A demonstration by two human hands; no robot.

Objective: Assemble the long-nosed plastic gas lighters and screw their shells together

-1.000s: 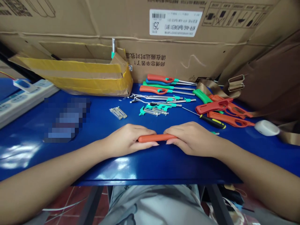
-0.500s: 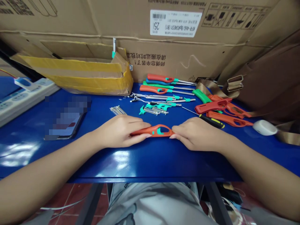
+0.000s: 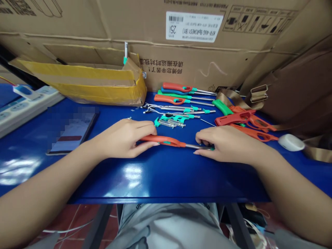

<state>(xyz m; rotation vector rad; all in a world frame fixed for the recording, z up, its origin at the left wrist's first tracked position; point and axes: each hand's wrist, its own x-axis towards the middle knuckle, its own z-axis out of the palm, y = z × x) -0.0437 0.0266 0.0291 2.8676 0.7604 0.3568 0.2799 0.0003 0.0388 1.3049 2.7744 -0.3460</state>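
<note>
My left hand [image 3: 123, 138] is closed around one end of the orange lighter [image 3: 168, 140], pinching it between thumb and fingers just above the table. A thin metal tube [image 3: 195, 146] runs from the lighter's right end toward my right hand [image 3: 229, 143]. The fingers of that hand curl round the tube's far part, where a bit of teal shows; the exact grip is partly hidden. Behind the hands lie metal tubes with teal parts and white wires [image 3: 178, 108], and small clear-and-metal pieces [image 3: 171, 123]. A screwdriver shaft [image 3: 207, 122] pokes out behind my right hand, which hides its handle.
Several lighters [image 3: 176, 99] lie at the back by a large cardboard box [image 3: 197, 57]. Red, orange and green handles [image 3: 233, 117] are piled at the right, near a white mouse-shaped object [image 3: 291, 142]. At left are a yellow-taped carton [image 3: 103, 91], a phone [image 3: 74, 135] and a power strip [image 3: 28, 107].
My right hand has moved right from the lighter's end, and a metal tube now shows between. The lighter has turned edge-on and shifted slightly left with my left hand.
</note>
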